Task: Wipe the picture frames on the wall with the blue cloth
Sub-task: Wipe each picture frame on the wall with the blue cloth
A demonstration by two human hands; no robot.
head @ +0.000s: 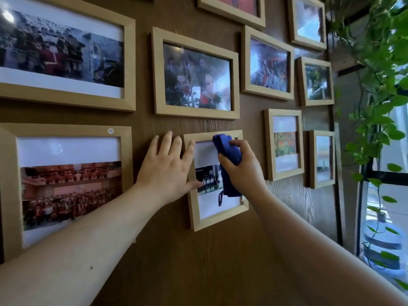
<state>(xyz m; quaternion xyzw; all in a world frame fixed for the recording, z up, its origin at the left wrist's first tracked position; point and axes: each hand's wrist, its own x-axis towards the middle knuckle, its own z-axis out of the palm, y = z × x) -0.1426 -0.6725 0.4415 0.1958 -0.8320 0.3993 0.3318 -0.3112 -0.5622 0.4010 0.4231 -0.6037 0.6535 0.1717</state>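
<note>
Several light wooden picture frames hang on a brown wood-grain wall. A small upright frame [217, 218] sits at the centre. My right hand [245, 166] grips a bunched blue cloth [228, 155] and presses it against this frame's glass, near its upper right. A strip of the cloth hangs down over the photo. My left hand [167, 166] lies flat with fingers spread on the wall and on the frame's left edge, the thumb touching the glass.
Larger frames hang to the left [66, 131] and above [194, 113]; smaller ones [283, 175] fill the right. A trailing green plant [379, 85] hangs at the right by a window, with a water jug [382, 244] below it.
</note>
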